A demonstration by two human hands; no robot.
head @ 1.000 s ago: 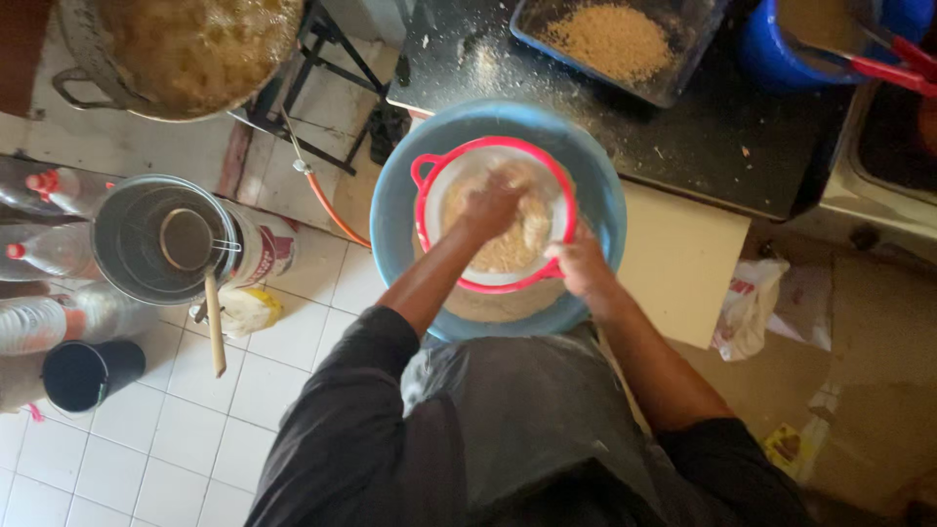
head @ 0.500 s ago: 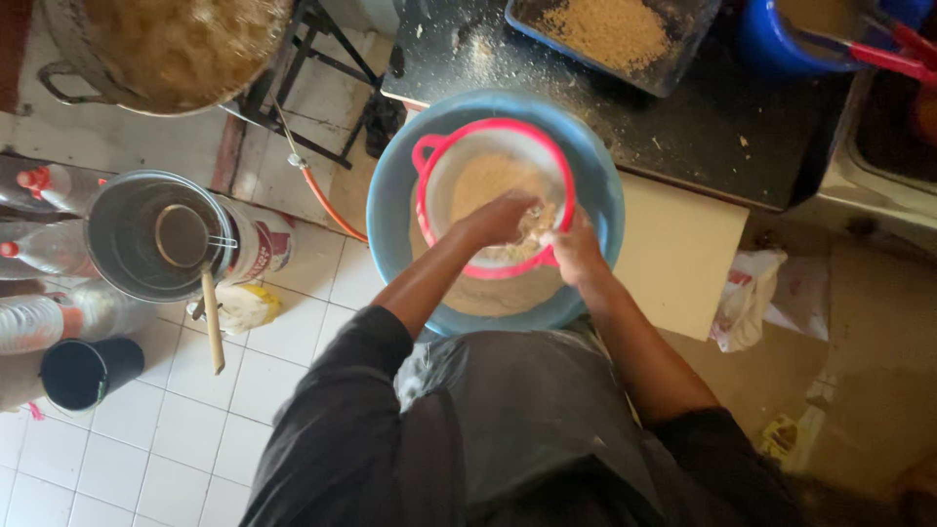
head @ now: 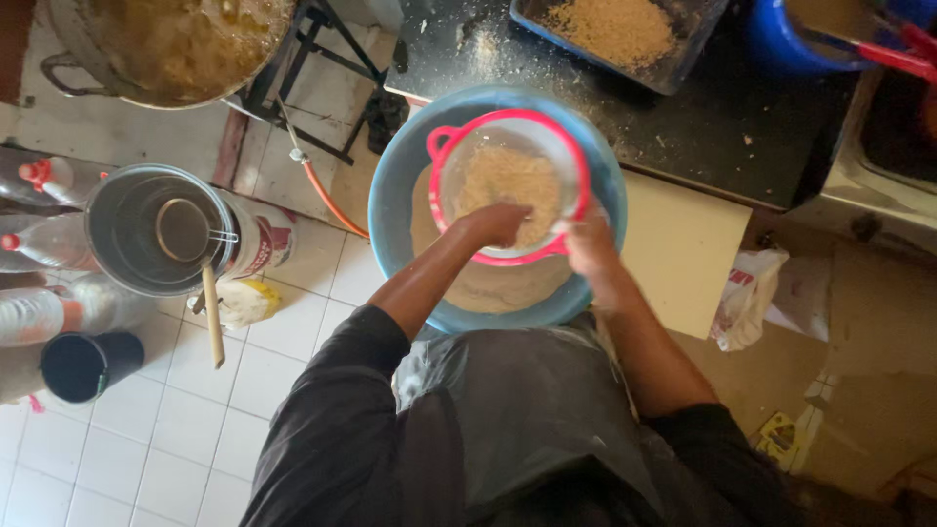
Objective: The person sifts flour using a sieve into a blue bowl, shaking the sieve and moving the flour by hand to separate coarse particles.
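A red-rimmed round sieve (head: 459, 137) with pale crumbly meal (head: 508, 176) in it sits over a wide blue basin (head: 390, 195). More meal (head: 508, 283) lies in the basin beneath it. My left hand (head: 493, 222) reaches into the sieve and rests on the meal, fingers bent down into it. My right hand (head: 586, 244) grips the near rim of the sieve. Both forearms are bare below dark sleeves.
A big pot of brownish mash (head: 176, 49) stands on a metal stand at upper left. On the tiled floor are a metal bucket (head: 146, 229) holding a small strainer, plastic bottles (head: 39, 181) and a dark cup (head: 78, 366). On the black counter (head: 683, 127) sits a tray of meal (head: 615, 29).
The sieve has shifted a little over the basin. My left hand has moved slightly nearer across the meal. My right hand stays on the rim.
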